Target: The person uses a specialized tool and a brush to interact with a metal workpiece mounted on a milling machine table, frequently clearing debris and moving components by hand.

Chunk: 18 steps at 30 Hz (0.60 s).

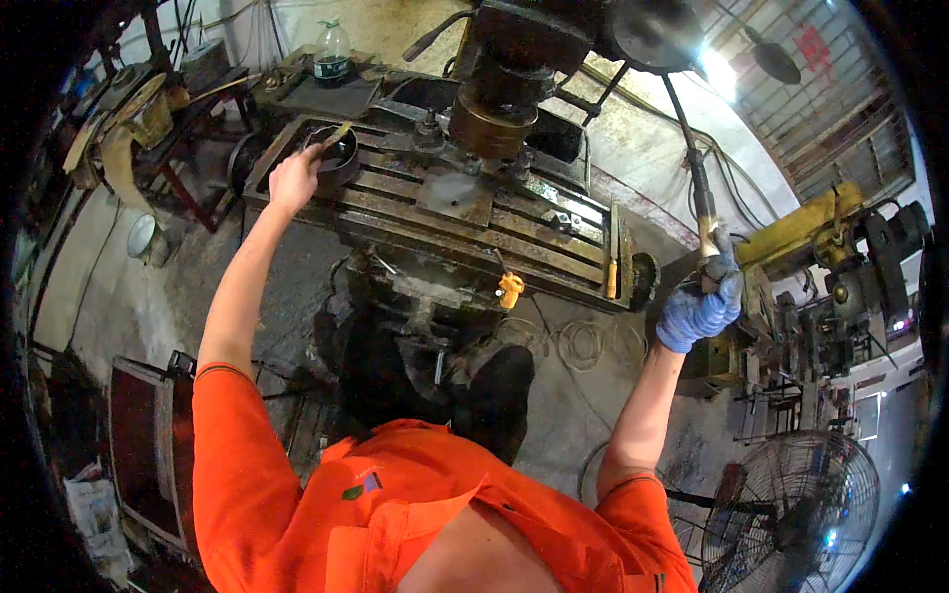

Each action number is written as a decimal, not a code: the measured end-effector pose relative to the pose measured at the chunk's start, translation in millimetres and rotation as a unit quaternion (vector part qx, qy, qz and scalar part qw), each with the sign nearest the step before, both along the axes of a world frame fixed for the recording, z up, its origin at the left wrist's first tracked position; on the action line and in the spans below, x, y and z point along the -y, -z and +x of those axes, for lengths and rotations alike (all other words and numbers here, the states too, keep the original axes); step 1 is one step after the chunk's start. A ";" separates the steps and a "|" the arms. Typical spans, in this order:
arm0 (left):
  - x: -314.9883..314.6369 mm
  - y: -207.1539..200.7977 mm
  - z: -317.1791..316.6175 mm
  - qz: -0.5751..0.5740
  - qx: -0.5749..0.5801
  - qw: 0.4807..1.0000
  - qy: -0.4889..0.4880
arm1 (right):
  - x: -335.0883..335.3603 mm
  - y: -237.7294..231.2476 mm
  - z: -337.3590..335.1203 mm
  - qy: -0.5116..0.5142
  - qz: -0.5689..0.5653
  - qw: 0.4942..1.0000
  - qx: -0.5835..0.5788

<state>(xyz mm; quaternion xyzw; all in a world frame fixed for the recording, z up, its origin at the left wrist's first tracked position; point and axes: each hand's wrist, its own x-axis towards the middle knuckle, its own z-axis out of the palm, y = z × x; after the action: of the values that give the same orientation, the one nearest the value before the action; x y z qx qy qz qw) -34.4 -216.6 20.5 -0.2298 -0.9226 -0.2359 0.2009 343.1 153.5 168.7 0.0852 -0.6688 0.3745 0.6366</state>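
My bare left hand [295, 180] is closed on a short yellowish stick [341, 132], perhaps a brush handle, over a round dark pan [338, 166]. The pan rests at the left end of the slotted machine table [395, 198]. On my right hand [700, 308] is a blue glove; its fingers wrap round the lower end of a long machine lever [700, 188]. Between my hands, the drill or mill head [492, 124] points down over a flat metal plate [455, 196] on the table. The cutting tip is hard to make out.
A yellow-handled tool [612, 262] lies at the table's right end, near small metal blocks [563, 220]. A yellow air gun [510, 289] hangs at the front edge. A large bottle [332, 54] stands at the back left, a fan [791, 509] at lower right.
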 end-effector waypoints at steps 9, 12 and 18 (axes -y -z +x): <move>21.4 -13.9 24.1 -0.080 0.051 0.995 0.031 | 9.7 -6.3 -0.9 0.017 -0.075 0.997 -0.010; 65.4 -25.0 38.3 -0.025 0.060 0.998 -0.012 | 11.1 -16.5 -0.6 0.031 0.023 0.999 -0.012; 288.9 33.3 62.9 0.080 0.041 0.991 -0.100 | 17.4 -25.6 -0.9 0.114 0.003 0.993 -0.024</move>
<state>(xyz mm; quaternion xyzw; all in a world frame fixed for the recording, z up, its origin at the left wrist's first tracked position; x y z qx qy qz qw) 28.6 -505.5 -12.8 -0.1092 -0.9268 -0.2964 0.2030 342.2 136.1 194.3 0.0187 -0.6598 0.2952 0.6908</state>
